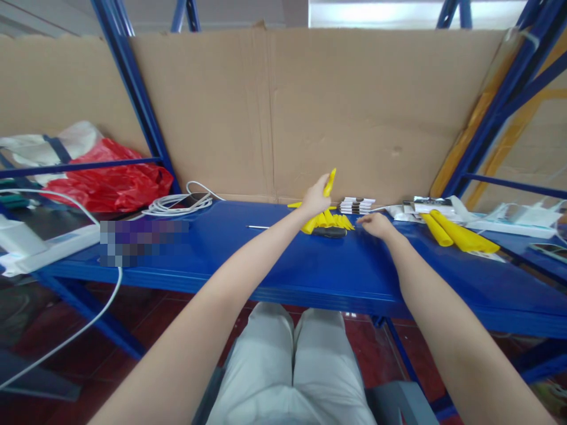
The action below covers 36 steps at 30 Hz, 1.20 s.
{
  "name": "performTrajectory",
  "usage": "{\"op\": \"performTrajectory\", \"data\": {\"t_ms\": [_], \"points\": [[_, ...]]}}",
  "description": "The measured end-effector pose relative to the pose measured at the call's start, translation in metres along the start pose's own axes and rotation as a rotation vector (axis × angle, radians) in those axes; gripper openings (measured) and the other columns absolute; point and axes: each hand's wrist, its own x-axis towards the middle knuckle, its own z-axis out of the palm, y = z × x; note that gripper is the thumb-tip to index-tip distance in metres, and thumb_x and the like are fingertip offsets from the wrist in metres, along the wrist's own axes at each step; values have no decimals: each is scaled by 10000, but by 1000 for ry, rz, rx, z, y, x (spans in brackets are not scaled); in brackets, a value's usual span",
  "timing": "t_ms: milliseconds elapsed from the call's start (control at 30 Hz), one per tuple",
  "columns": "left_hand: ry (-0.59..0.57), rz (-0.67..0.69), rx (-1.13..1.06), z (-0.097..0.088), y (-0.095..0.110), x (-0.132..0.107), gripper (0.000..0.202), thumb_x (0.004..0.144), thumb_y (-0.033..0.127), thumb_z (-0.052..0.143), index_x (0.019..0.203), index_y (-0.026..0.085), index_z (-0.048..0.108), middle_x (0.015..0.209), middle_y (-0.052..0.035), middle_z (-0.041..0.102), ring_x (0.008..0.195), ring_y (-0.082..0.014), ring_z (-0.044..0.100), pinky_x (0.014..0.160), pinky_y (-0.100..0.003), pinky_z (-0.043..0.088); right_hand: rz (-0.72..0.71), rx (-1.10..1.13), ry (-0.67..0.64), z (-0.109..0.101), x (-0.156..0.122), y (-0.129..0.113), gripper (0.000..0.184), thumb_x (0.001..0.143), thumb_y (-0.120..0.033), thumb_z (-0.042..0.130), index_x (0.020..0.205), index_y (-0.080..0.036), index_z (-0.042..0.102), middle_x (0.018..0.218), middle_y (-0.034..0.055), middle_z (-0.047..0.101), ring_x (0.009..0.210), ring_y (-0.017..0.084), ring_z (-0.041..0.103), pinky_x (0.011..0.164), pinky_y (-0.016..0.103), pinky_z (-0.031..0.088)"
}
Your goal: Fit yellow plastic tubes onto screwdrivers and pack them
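Note:
My left hand is closed on a narrow yellow piece, which it holds up above the blue table, tip pointing upward. What the piece is made of I cannot make out. Beneath that hand lies a row of similar yellow pieces, partly covered by the hand. A screwdriver with a dark handle rests along their near side, its shaft pointing left. Just right of the row, my right hand is low over the table with its fingertips pressed together. Anything between them is too small to tell.
Behind the hands sits a stack of small white-and-dark packs. Two yellow rolls lie at the right, near a white power strip. Coiled white cable and a red bag are left. A cardboard wall closes the back.

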Motion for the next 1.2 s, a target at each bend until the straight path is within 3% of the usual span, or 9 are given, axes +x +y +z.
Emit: {"op": "performTrajectory", "data": {"t_ms": [133, 267, 400, 567, 767, 967, 1200], "points": [[-27, 131, 333, -34, -9, -22, 745, 769, 6, 516, 1471, 240, 431, 1493, -68, 502, 1383, -248, 451, 1148, -406, 363, -30, -114, -62, 3, -1, -8, 411, 776, -95, 522, 1062, -221, 787, 1083, 59, 746, 1038, 213, 671, 937, 288, 489], [-11, 188, 512, -50, -16, -47, 730, 814, 10, 445, 1479, 310, 428, 1509, 5, 487, 1389, -208, 447, 1127, -397, 407, -14, -227, -80, 0, -6, -13, 427, 800, -112, 513, 1113, -243, 772, 1149, 64, 719, 1126, 224, 623, 981, 321, 463], [-71, 202, 628, -50, -24, -63, 676, 846, 16, 433, 1453, 308, 478, 1487, 5, 515, 1367, -176, 472, 1113, -338, 423, -2, -336, -60, -5, -15, -18, 428, 833, -139, 507, 1146, -283, 760, 1266, 93, 651, 1229, 285, 538, 1019, 426, 431], [-125, 208, 697, -47, -27, -69, 641, 873, 26, 422, 1447, 303, 491, 1495, -4, 504, 1351, -166, 489, 1108, -310, 419, 23, -394, -70, -9, -23, -22, 437, 872, -150, 459, 1205, -226, 732, 1350, 156, 569, 1306, 329, 444, 1056, 508, 370], [-171, 182, 760, -49, -34, -70, 634, 863, 22, 433, 1434, 286, 512, 1479, -29, 517, 1319, -183, 523, 1093, -312, 429, 31, -362, -27, -10, -22, -21, 445, 853, -118, 477, 1204, -225, 729, 1324, 149, 589, 1294, 322, 462, 1058, 514, 376], [-181, 155, 772, -50, -38, -69, 645, 834, 9, 470, 1411, 289, 542, 1442, -32, 554, 1290, -194, 551, 1085, -313, 437, 36, -355, -75, -11, -21, -19, 408, 881, -141, 456, 1139, -229, 760, 1341, 137, 587, 1309, 324, 453, 1072, 507, 367], [-214, 175, 810, -47, -39, -70, 630, 851, 21, 475, 1405, 313, 545, 1439, -37, 555, 1271, -198, 570, 1065, -324, 456, 83, -334, -90, -8, -22, -17, 459, 886, -147, 454, 1267, -234, 694, 1413, 151, 523, 1351, 337, 413, 1092, 531, 341]]}}
